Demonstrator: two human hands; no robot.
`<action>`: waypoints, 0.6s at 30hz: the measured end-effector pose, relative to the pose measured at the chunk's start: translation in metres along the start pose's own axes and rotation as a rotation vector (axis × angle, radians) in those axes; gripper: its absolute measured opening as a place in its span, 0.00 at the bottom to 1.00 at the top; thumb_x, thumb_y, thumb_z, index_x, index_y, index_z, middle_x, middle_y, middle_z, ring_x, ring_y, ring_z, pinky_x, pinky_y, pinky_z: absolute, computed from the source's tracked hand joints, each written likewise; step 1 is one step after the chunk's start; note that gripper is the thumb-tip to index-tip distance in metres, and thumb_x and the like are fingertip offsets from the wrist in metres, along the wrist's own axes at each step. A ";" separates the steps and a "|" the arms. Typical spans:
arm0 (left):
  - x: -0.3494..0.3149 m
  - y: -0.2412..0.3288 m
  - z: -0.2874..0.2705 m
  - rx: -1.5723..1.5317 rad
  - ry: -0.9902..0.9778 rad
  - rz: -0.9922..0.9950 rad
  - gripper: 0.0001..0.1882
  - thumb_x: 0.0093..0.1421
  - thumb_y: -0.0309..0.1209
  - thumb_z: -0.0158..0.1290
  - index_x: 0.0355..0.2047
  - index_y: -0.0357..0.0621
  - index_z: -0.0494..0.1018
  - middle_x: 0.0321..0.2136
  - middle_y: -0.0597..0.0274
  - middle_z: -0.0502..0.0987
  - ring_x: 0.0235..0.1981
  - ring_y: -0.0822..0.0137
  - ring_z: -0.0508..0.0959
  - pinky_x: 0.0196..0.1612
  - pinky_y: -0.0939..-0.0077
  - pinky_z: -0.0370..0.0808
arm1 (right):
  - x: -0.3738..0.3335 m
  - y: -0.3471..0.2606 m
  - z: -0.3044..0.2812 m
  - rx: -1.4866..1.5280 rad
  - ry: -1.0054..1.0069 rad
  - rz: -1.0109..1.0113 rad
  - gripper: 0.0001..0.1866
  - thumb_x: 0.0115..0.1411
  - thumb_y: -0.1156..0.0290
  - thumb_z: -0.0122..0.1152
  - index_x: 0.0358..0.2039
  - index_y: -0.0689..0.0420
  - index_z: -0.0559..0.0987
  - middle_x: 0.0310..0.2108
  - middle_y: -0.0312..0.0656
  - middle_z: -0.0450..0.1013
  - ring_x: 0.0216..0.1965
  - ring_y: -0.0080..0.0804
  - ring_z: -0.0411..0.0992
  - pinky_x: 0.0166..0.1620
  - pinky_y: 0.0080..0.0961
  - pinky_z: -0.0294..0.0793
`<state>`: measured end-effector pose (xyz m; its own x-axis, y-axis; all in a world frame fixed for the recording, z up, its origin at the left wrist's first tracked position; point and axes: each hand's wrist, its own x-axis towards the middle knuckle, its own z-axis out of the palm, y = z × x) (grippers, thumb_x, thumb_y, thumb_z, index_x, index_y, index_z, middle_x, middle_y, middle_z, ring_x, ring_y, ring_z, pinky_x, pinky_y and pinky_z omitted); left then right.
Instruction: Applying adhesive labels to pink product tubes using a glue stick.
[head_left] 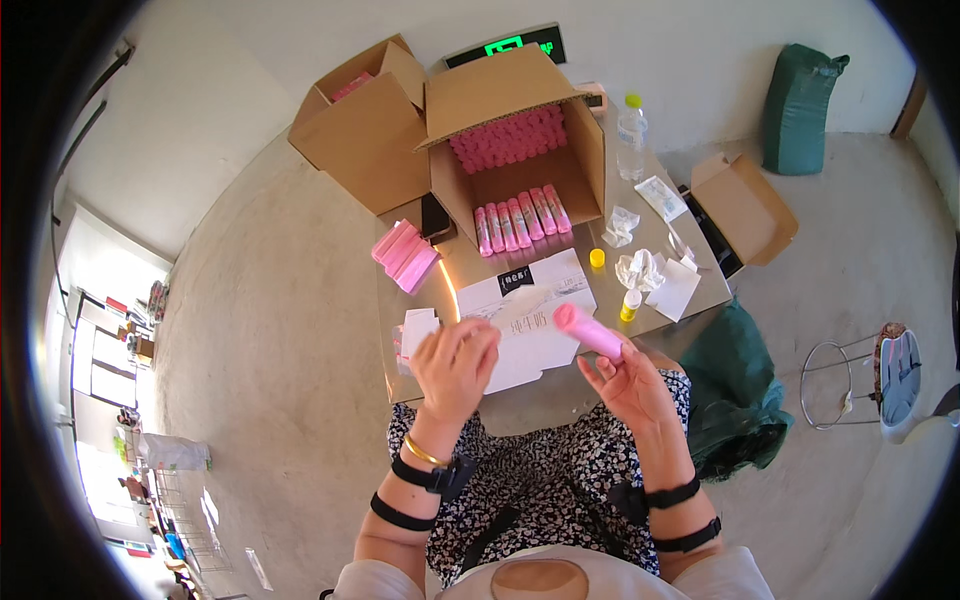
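My right hand point(633, 388) grips a pink tube point(592, 334) near its lower end, the tube tilted up to the left. My left hand point(455, 372) is raised over a flattened white carton point(515, 365), fingers curled together; a blurred pale, see-through shape is just beyond its fingertips, and what they pinch I cannot make out. Ahead stands an open cardboard box point(590, 170) lying on its side. Inside, many pink tubes point(510, 138) are stacked at the back, and several pink tubes point(520, 220) lie in a row at its front edge.
To the left are pink packets point(406, 256), a black phone point(436, 218) and a second cardboard box point(360, 135). On the right are a water bottle point(631, 140), a yellow cap point(597, 258), crumpled tissues point(640, 270) and a small yellow-white bottle point(630, 304). A green bag point(735, 390) rests beside the table.
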<state>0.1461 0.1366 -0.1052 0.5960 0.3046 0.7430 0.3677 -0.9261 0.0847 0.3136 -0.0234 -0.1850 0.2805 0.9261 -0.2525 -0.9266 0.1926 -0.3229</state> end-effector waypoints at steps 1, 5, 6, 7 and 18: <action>-0.007 0.009 -0.010 0.015 -0.018 0.033 0.08 0.46 0.24 0.59 0.27 0.49 0.73 0.29 0.69 0.76 0.24 0.70 0.75 0.26 0.76 0.70 | -0.012 0.002 0.017 0.092 0.024 -0.041 0.19 0.62 0.67 0.52 0.52 0.60 0.66 0.37 0.34 0.72 0.34 0.21 0.73 0.60 0.38 0.61; -0.029 0.043 -0.040 -0.005 -0.059 0.191 0.13 0.41 0.27 0.61 0.29 0.55 0.76 0.29 0.75 0.74 0.23 0.76 0.72 0.23 0.81 0.67 | -0.047 0.012 0.059 0.068 -0.046 -0.073 0.18 0.62 0.66 0.51 0.52 0.57 0.67 0.34 0.31 0.72 0.32 0.18 0.72 0.61 0.46 0.58; -0.034 0.050 -0.046 -0.001 -0.043 0.192 0.13 0.41 0.27 0.61 0.29 0.55 0.76 0.29 0.75 0.74 0.23 0.76 0.72 0.23 0.81 0.67 | -0.054 0.014 0.069 0.036 -0.043 -0.099 0.17 0.62 0.68 0.53 0.51 0.58 0.68 0.33 0.31 0.72 0.31 0.19 0.71 0.58 0.41 0.63; -0.039 0.057 -0.050 -0.028 -0.030 0.220 0.11 0.41 0.29 0.63 0.28 0.55 0.77 0.28 0.75 0.73 0.21 0.75 0.72 0.22 0.80 0.67 | -0.059 0.018 0.073 0.024 -0.055 -0.102 0.17 0.62 0.68 0.53 0.51 0.58 0.68 0.33 0.31 0.72 0.31 0.19 0.71 0.58 0.41 0.63; -0.060 0.100 -0.112 -0.190 0.109 0.186 0.10 0.41 0.36 0.66 0.25 0.56 0.77 0.24 0.75 0.69 0.19 0.74 0.69 0.21 0.80 0.65 | -0.109 0.047 0.109 -0.425 -0.067 -0.312 0.13 0.61 0.74 0.55 0.46 0.61 0.71 0.38 0.39 0.73 0.37 0.24 0.72 0.42 0.20 0.69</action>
<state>0.0672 0.0006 -0.0672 0.5569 0.1091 0.8234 0.1127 -0.9921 0.0552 0.2117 -0.0801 -0.0732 0.4970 0.8672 -0.0309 -0.6145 0.3266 -0.7181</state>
